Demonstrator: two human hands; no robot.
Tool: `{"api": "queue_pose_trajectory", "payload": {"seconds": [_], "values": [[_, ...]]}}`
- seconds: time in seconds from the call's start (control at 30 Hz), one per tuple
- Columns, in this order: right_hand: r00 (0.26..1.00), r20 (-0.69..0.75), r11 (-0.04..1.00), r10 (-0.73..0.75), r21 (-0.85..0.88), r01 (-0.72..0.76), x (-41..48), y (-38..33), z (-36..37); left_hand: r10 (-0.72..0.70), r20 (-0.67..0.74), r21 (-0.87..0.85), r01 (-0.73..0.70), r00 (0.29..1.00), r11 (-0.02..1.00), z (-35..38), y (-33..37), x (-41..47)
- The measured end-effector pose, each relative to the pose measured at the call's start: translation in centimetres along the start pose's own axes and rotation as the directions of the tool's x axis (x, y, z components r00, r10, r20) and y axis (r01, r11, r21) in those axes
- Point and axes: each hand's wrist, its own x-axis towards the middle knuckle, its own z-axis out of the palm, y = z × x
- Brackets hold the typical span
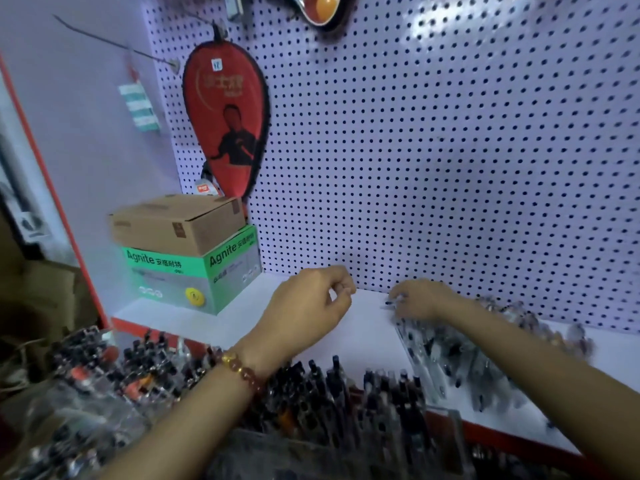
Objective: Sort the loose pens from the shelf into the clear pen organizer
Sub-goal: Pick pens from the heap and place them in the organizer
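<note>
White shelf [207, 323], centre of frame, and the right hand [420, 299] is down on the far end of the loose pens [467, 358] heaped at middle right. Its fingers look pinched on one pen [392, 302], though the blur makes that a judgement. Left hand [311, 301] hovers just beside, fingers curled in; holding anything? Can't tell. Likely it's waiting to take the pick. Clear organizer [450, 434] sits bottom centre, nearest the body, packed with upright pens.

Matt cardboard box [176, 220]; clear plastic organizer [446, 441].
</note>
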Motion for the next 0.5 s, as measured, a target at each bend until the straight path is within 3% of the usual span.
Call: {"api": "queue_pose_trajectory", "payload": {"seconds": [0.1,0.2,0.27,0.33,0.4,0.43,0.5], "values": [[0.997,-0.074,0.991,-0.038,-0.132,0.028,1.0,0.0,1.0,-0.017,-0.009,-0.063,0.017,1.0,0.998,0.6,-0.8,0.2],[0.965,-0.24,0.979,-0.101,-0.198,0.053,0.7,0.4,0.2,-0.052,-0.006,-0.212,0.049,0.999,0.976,0.9,-0.9,0.1],[0.899,-0.399,0.968,-0.181,-0.236,0.09,-0.1,0.4,-1.2,-0.068,0.004,-0.296,0.067,0.998,0.953,1.0,-1.0,0.1],[0.778,-0.556,0.954,-0.292,-0.233,0.191,-1.3,0.1,-2.3,-0.077,-0.004,-0.331,0.071,0.997,0.941,1.1,-1.0,0.3],[0.676,-0.674,0.938,-0.298,-0.077,0.337,-3.0,-0.8,-3.1,-0.073,-0.014,-0.353,0.063,0.997,0.934,1.0,-1.0,0.2],[0.663,-0.703,0.901,-0.257,0.075,0.428,-3.8,-1.5,-3.5,-0.064,-0.017,-0.357,0.054,0.998,0.933,1.0,-1.0,0.2],[0.703,-0.688,0.72,-0.181,0.394,0.571,-5.4,-2.9,-4.0,-0.047,-0.005,-0.342,0.043,0.999,0.939,0.9,-1.0,0.0]]}}
